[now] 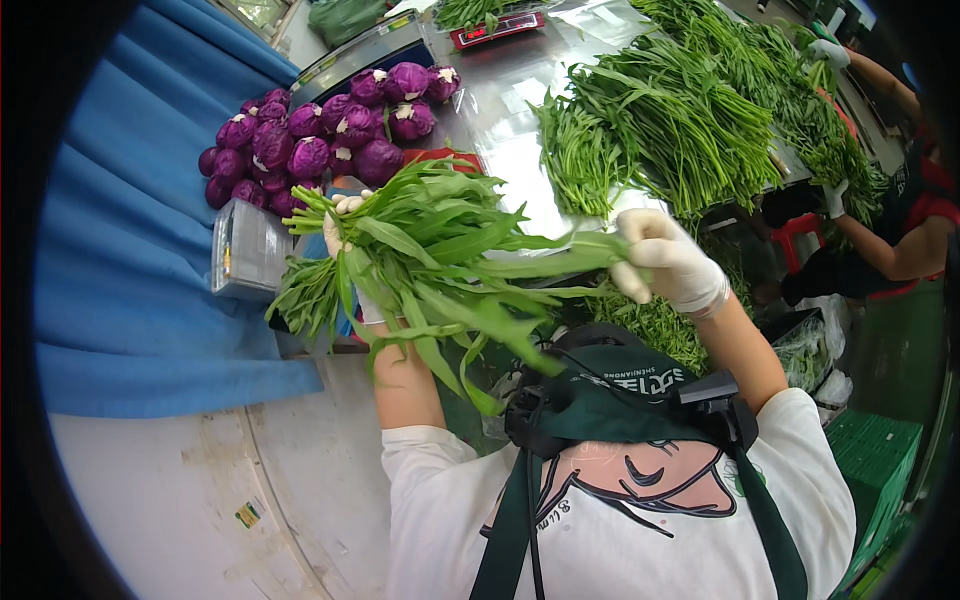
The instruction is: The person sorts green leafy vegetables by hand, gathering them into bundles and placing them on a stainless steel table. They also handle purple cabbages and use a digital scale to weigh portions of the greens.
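A loose bunch of water spinach (430, 225) with long narrow leaves hangs in front of me, its cut stems pointing left. My left hand (338, 222), in a white glove, is closed round the stems, and leaves partly cover it. To the right, my right hand (672, 262), also gloved, has its fingers closed on the tips of some long leaves, which stretch across from the bunch. Some of these leaves are smeared by motion. Below the held stems lies another clump of greens (308, 295).
Purple cabbages (305, 155) are heaped at the left, beside a clear plastic box (250, 252). Large piles of leafy greens (690, 125) cover the metal table's (510, 110) right side. A scale (497, 30) stands at the back. At right, a co-worker's gloved hand (835, 198) touches greens near a red stool (797, 240).
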Available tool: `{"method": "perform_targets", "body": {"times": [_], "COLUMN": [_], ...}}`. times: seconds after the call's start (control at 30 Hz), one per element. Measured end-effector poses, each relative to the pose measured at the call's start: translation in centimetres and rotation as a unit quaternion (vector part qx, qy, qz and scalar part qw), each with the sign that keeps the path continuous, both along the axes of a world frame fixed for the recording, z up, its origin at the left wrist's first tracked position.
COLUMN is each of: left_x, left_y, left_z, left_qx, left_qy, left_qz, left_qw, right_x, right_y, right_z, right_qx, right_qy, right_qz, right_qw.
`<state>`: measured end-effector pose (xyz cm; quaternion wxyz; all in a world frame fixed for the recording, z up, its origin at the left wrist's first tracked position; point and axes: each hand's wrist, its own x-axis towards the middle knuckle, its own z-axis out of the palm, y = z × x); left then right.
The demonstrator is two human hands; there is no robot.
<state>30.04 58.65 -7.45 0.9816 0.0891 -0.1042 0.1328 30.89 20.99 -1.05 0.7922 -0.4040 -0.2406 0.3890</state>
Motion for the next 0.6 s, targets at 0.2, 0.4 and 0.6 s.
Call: {"method": "perform_targets", "body": {"times": [0.2, 0.4, 0.6], "left_x": [-1.8, 0.4, 0.2], "left_y": [-1.9, 0.4, 0.7], "left_z": [1.6, 0.1, 1.7], "left_qx": [-0.116, -0.194, -0.137], "left_qy": [-0.010, -0.071, -0.136], "left_qz": [-0.072, -0.224, -0.263], "left_qw": [0.991, 0.952, 0.945], "right_x": [1.2, -1.4, -1.7], "right_y": [-7.4, -15.4, -7.6], "right_z": [-3.6, -20.7, -13.2], "right_qx": [0.101, -0.780, -0.580], "right_qy": [0.035, -0.435, -0.340], "right_qz": [-0.039, -0.038, -0.144], "right_qw": [0.993, 0.449, 0.726]}}
